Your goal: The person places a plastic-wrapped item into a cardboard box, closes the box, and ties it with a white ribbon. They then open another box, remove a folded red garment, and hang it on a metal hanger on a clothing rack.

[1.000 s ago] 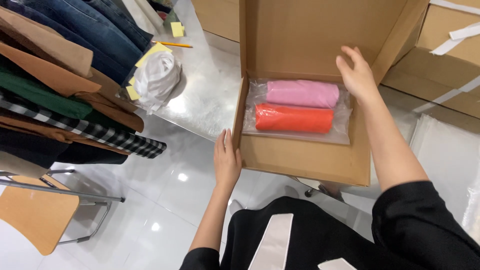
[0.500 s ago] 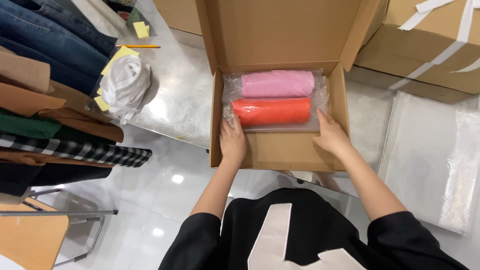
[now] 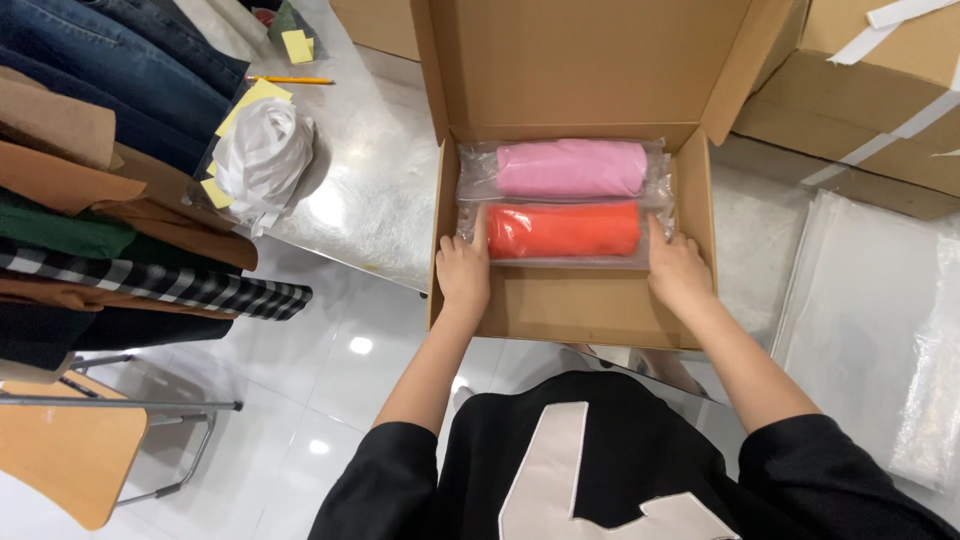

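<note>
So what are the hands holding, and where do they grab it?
Both hands are on the bagged orange roll in the cardboard box: the left hand at its left end, the right hand at its right end. Whether it is lifted cannot be told.

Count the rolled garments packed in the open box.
2. The pink roll lies toward the back of the cardboard box; the orange roll lies in front, between the left hand and right hand.

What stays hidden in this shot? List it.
Head view only:
- Left hand and right hand fingertips: hidden against the orange roll, so grip is unclear.
- Cardboard box lid: cut off by the top edge.
- Pink roll material: blurred by plastic wrap.
</note>
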